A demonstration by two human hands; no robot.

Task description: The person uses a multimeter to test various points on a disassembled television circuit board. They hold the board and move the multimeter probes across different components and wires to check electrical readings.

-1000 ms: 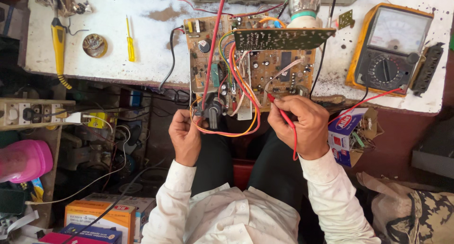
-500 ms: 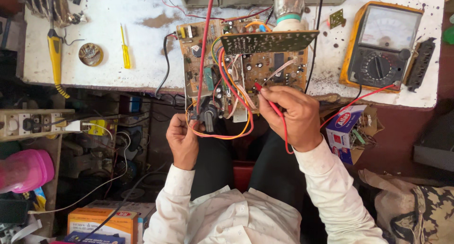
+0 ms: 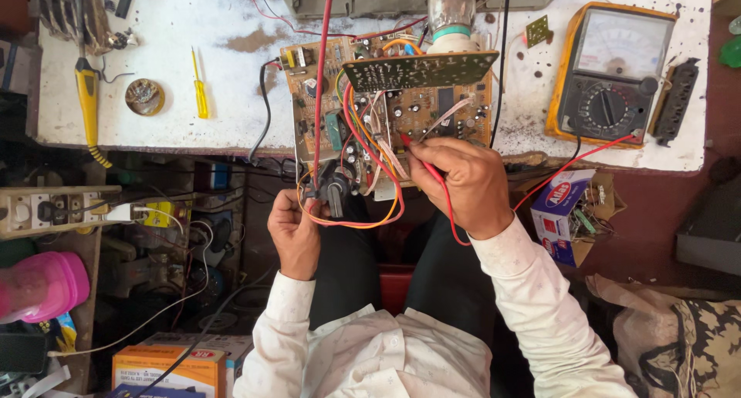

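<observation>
A red probe [image 3: 421,160] is being pinched in the right hand [image 3: 461,186] grip, tip on the circuit board [image 3: 386,116] just beyond. The board's near edge is being gripped by the left hand [image 3: 295,232], fingers curled shut, at the desk [image 3: 231,74] edge

White long-sleeved shirt, faint speckled print, buttoned cuffs; dark trousers; bare left hand [image 3: 294,234], right hand [image 3: 461,183].
</observation>
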